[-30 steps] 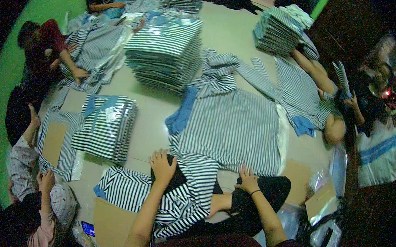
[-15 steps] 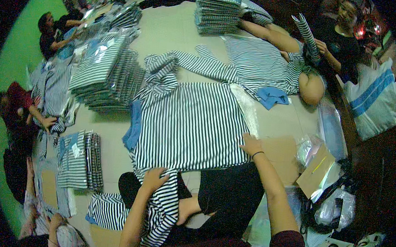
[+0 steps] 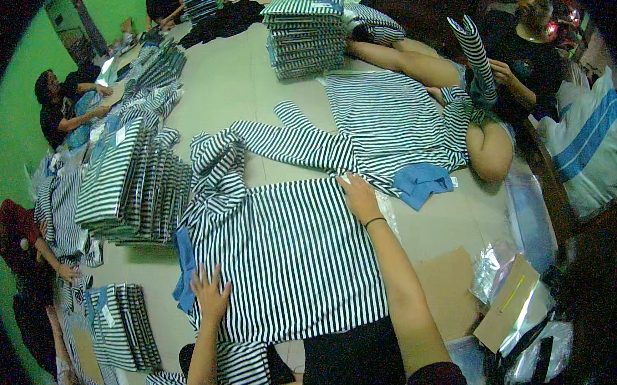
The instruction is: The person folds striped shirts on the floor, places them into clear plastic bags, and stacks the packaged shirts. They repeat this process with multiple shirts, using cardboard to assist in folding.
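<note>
A black-and-white striped shirt (image 3: 290, 255) lies spread flat before me, its blue collar (image 3: 185, 273) toward the left. One sleeve is bunched at its far left; the near sleeve (image 3: 244, 370) hangs toward my lap. My left hand (image 3: 209, 296) rests with spread fingers on the shirt beside the collar. At the shirt's far right corner, my right hand (image 3: 358, 198) has its fingertips closed on the edge. Just beyond lies a second striped shirt (image 3: 381, 119) with a blue collar (image 3: 422, 185), partly against a co-worker's bare leg.
Folded striped shirts form a stack (image 3: 134, 184) at left, a smaller stack (image 3: 124, 323) nearer, and a tall stack (image 3: 305, 35) at the back. Cardboard (image 3: 445, 288) and clear plastic bags (image 3: 493, 270) lie at right, below a white sack (image 3: 587, 147). Co-workers sit along the left and far right.
My right hand has moved from the shirt's near right edge to its far right corner. My left hand has shifted from the near edge to beside the collar. The view has shifted too.
</note>
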### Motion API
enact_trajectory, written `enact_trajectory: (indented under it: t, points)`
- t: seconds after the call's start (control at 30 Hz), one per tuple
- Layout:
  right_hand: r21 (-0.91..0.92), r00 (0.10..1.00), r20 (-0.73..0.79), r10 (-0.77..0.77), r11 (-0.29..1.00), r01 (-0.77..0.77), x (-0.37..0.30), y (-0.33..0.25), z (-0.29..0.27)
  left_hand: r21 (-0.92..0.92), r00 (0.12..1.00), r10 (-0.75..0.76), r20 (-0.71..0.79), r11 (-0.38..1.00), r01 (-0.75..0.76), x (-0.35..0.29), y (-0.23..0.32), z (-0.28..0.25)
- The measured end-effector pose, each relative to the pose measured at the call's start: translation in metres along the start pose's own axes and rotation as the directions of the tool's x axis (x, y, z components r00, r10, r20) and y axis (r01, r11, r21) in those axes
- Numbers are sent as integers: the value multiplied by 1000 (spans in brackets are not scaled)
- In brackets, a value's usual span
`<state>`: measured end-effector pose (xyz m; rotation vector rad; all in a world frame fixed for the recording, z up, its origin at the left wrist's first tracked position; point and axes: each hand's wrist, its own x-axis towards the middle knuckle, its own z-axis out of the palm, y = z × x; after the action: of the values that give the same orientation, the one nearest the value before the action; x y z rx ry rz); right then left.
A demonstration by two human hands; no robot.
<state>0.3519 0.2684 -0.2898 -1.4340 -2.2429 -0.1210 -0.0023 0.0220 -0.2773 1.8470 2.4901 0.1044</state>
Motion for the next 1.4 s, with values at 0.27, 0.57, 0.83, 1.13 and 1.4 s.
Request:
enact_trajectory:
  t: [0.27, 0.57, 0.83, 1.13, 1.4]
  points:
    - [576, 470, 79, 879, 345, -741, -4, 97, 7, -18, 994, 51, -95, 998, -53, -3, -29, 20]
    - [250, 833, 120, 541, 795, -552, -233, 14, -123, -173, 968, 221, -121, 955, -240, -40, 62, 14]
    - [201, 747, 266, 609, 723, -661, -370, -58, -168, -195, 667, 714, 212, 700, -687, -125, 147, 38]
    - [-162, 710, 449, 543, 830, -533, -366, -53, -153, -518, 716, 611, 338, 756, -400, -186, 102, 33]
    - [120, 731, 514, 449, 806, -579, -355, -43, -168, -828, 737, 577, 351, 559, -43, -207, 119, -20]
